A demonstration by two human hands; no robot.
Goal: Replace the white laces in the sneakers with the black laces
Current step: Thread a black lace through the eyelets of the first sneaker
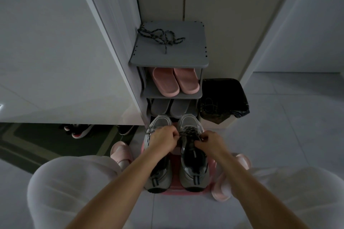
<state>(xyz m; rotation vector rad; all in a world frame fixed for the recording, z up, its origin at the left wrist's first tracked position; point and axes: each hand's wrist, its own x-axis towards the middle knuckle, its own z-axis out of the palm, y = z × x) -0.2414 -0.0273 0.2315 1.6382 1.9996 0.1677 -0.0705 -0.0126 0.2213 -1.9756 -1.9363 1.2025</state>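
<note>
Head camera view: a person bends over two grey sneakers (158,180) standing side by side on a low pink stand (176,151) on the tiled floor, toes toward a grey shoe rack (186,55). The left hand (162,140) and right hand (209,142), fingers curled, each pinch the dark speckled lace (189,132) at the upper eyelets of the right-side sneaker (193,174), the hands near but apart. A second dark lace (160,36) lies loosely tangled on the rack's top shelf, above pink slippers (176,82) and grey slippers (171,107), with a black-lined bin (223,98) just beside the rack.
</note>
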